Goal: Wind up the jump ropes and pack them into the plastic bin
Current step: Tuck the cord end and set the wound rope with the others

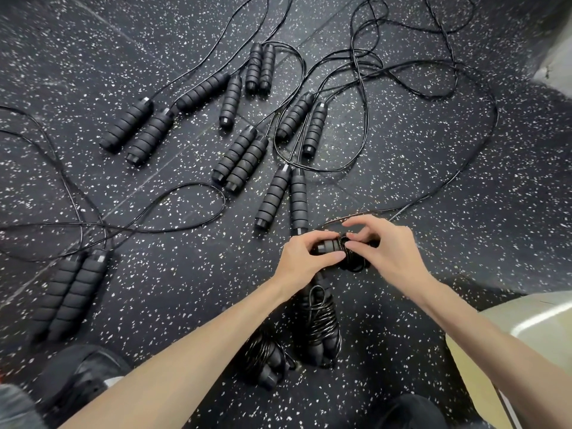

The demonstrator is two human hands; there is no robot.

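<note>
Your left hand [305, 255] grips the handle pair [329, 247] lying crosswise, while your right hand [379, 249] pinches the cord [464, 171] just beside it (bin [532, 329] nearer that hand).

**Materials and surface finishes**

Ribbed handles [241, 159]: matt black foam, some with silvery collars. Cords [365, 168]: thin, glossy black, smooth coating. Floor [464, 243]: matt black rubber with white flecks. Bin [532, 329]: pale, glossy, translucent plastic.

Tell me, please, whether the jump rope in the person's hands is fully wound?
Not yet: coils wrap its handles, but its cord trails loose across the floor.
</note>
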